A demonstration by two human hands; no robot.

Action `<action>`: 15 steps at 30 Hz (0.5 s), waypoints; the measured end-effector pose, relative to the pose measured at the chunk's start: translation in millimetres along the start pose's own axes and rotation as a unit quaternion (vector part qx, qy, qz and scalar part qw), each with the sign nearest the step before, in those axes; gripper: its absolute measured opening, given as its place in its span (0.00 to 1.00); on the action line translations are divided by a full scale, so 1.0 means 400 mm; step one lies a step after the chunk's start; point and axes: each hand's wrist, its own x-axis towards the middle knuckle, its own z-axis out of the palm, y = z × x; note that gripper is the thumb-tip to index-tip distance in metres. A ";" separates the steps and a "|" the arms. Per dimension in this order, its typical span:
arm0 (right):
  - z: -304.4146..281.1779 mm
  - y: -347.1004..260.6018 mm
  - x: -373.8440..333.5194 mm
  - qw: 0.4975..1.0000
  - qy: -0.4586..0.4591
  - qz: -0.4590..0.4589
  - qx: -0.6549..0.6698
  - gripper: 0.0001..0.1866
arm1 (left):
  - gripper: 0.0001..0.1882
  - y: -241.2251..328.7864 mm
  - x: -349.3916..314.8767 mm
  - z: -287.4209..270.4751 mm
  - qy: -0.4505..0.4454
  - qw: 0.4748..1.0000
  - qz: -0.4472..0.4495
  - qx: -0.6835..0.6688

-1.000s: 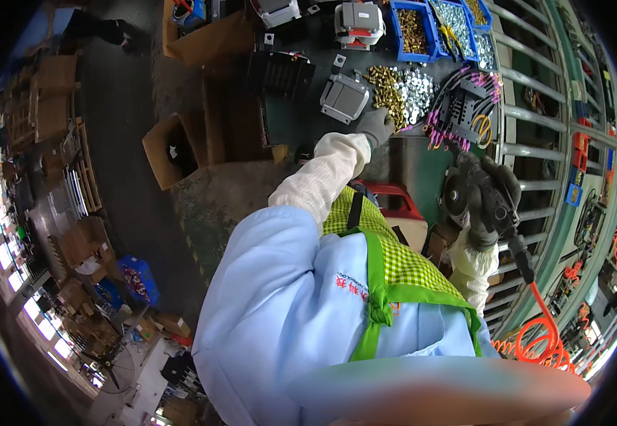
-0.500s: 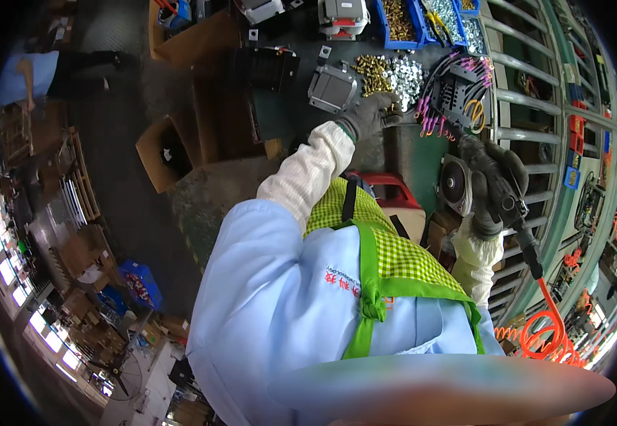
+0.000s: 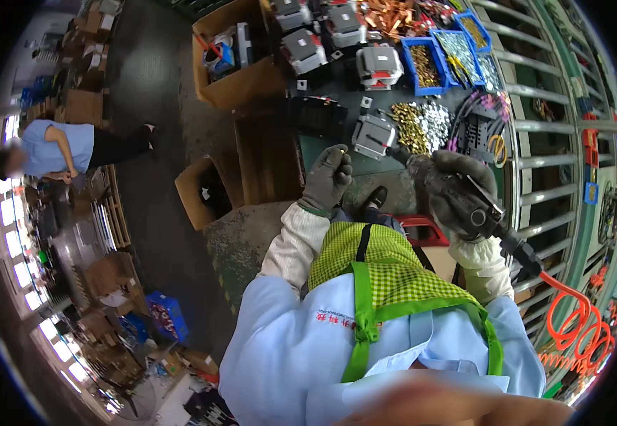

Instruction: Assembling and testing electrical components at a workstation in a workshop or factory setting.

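Observation:
My left hand [image 3: 328, 179], in a grey glove, is closed at the near left of the bench. A small brass-coloured fastener [image 3: 344, 150] shows at its fingertips, too small to make out fully. My right hand [image 3: 459, 186], gloved too, grips a dark air-powered driver [image 3: 475, 213]. The tool's nose points left, beside a grey box-shaped unit with a metal top [image 3: 374, 136]. Behind the tool lie a heap of brass-coloured fasteners [image 3: 408, 126] and a heap of silver ones [image 3: 436, 122]. A black terminal block with cables [image 3: 477, 135] sits at their right.
Blue bins [image 3: 424, 67] of small hardware stand at the back, near more grey-and-red units [image 3: 379, 67]. Open cardboard boxes [image 3: 193, 192] stand on the left. A roller conveyor [image 3: 543, 128] runs along the right; an orange coiled hose [image 3: 560, 312] trails from the driver. Another person [image 3: 56, 149] stands far left.
My left hand has left the fastener heaps and drawn back to the left, now closed on a small piece. My right hand has brought the driver leftward to the grey unit. The view has shifted.

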 end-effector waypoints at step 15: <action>0.351 0.116 0.003 0.994 -0.091 0.044 0.051 0.32 | 0.21 0.146 -0.027 -0.117 -0.111 0.919 -0.077 -0.370</action>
